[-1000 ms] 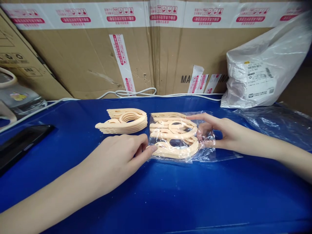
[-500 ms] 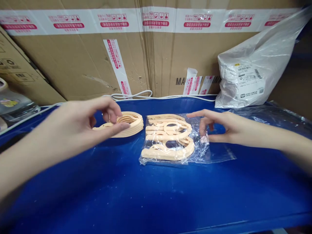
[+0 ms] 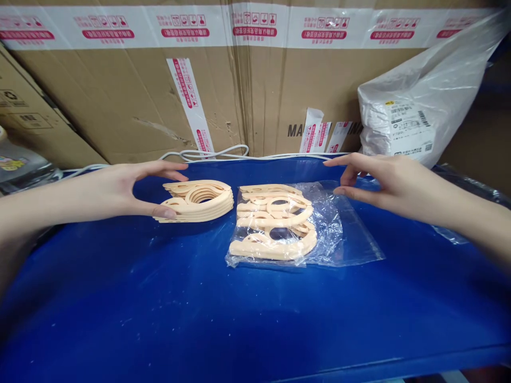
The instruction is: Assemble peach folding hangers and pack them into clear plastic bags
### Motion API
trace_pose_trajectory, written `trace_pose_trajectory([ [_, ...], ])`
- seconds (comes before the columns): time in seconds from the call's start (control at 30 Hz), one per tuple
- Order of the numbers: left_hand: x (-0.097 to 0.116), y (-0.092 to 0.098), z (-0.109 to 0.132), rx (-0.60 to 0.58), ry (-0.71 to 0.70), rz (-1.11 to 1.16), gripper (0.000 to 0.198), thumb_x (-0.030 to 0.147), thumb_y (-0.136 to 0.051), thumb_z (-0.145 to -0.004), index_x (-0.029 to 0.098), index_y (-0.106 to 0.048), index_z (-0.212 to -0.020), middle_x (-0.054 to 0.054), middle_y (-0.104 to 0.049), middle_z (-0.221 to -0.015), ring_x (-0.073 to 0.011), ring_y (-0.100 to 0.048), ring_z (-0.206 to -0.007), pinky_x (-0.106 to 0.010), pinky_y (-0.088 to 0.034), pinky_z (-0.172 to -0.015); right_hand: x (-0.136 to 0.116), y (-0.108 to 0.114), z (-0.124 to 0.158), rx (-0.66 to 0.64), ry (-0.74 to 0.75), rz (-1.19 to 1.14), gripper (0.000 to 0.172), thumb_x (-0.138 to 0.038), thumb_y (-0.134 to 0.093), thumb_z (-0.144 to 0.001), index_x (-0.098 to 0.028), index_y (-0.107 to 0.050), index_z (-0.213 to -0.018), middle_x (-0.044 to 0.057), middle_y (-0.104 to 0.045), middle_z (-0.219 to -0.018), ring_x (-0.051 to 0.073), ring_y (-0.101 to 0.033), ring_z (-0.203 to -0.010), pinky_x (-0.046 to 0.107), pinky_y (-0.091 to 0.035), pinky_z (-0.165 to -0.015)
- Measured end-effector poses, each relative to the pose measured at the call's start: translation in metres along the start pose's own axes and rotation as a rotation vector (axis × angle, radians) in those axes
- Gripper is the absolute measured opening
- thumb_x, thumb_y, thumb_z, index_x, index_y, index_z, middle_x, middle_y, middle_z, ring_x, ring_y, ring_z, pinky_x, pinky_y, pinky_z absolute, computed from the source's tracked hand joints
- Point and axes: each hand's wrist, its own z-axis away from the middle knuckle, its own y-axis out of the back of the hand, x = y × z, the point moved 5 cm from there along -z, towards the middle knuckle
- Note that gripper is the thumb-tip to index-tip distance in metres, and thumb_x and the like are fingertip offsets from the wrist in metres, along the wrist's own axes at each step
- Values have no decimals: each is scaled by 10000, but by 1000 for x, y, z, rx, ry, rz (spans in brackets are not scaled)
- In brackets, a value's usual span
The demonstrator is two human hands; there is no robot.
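My left hand reaches around the left end of a stack of beige plastic folding hangers. Its thumb is at the front edge of the stack, perhaps touching it, while the fingers stretch out behind, spread from the thumb. Just right of the stack lies a clear plastic bag with several beige folding hangers inside, lying flat. Above the bag's right end, my right hand hovers with curved fingers apart from the thumb and nothing between them.
Both items lie on a blue tabletop. Behind it stands a large cardboard box, with a white cable along its base. A white plastic package stands at the back right; a clear container is at the left.
My left hand has lowered and moved left, opening around the stack's left end. My right hand has moved right and slightly up, away from the bag. The hangers stay in place.
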Motion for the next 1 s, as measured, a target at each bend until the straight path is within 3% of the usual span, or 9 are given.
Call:
trace_pose_trajectory([
  [0.13, 0, 3, -1, 50, -48, -54, 811, 692, -632, -765, 214, -477, -1401, -13, -685, -1242, -225, -692, -1032, -454, -574, -808, -2, 0, 1, 18, 11, 17, 444, -547, -492, -927, -282, -555, -1278, 14, -705, -894, 233, -662, -811, 361, -465, -673],
  [0.23, 6, 5, 0, 90, -132, -105, 737, 675, -633, -802, 205, -529, -1359, -13, -706, -1211, -200, -719, -969, -378, -601, -740, -1, 0, 1, 3, 8, 25, 445, -535, -493, -926, -278, -557, -1283, 17, -707, -897, 238, -662, -814, 358, -461, -674],
  [0.4, 22, 11, -1, 169, -161, -146, 747, 712, -617, -797, 197, -560, -1335, -24, -719, -1183, -201, -731, -918, -339, -608, -694, 2, 1, 1, -64, -54, 39, 518, -581, -473, -909, -237, -557, -1288, 37, -697, -847, 226, -635, -675, 365, -441, -620],
  [0.5, 54, 16, -1, 230, -124, -72, 748, 709, -560, -848, 193, -508, -1387, -48, -663, -1276, -225, -689, -1027, -367, -600, -787, 11, 3, 2, -54, -155, 79, 546, -608, -460, -892, -217, -572, -1257, 56, -689, -795, 235, -608, -607, 373, -404, -567],
  [0.63, 129, 12, 1, 307, -176, 100, 540, 536, -455, -987, 208, -468, -1416, -51, -502, -1461, -259, -474, -1350, -435, -433, -1104, 29, -5, 3, -119, -370, -2, 621, -662, -521, -828, -200, -575, -1240, 88, -706, -833, 271, -633, -673, 424, -448, -627],
  [0.77, 203, -18, -3, 131, -433, 8, 576, 498, -469, -988, 150, -435, -1446, -114, -433, -1531, -282, -378, -1432, -450, -393, -1156, 28, -29, 3, -306, -442, -483, 680, -547, -627, -812, -194, -437, -1361, 46, -701, -792, 229, -640, -686, 390, -500, -627],
  [0.87, 223, -34, -13, 120, -489, 6, 665, 555, -451, -979, 79, -434, -1443, -191, -405, -1532, -335, -350, -1441, -505, -376, -1151, 22, -38, -2, -244, -426, -709, 695, -433, -654, -819, -201, -361, -1405, 5, -659, -729, 167, -580, -581, 316, -445, -503],
  [1.0, 225, -47, -32, 107, -508, 75, 677, 579, -441, -978, 79, -448, -1433, -192, -437, -1510, -356, -374, -1421, -536, -370, -1134, 18, -38, -10, -57, -338, -856, 658, -357, -641, -826, -203, -346, -1394, -31, -593, -691, 139, -539, -546, 287, -417, -469],
])
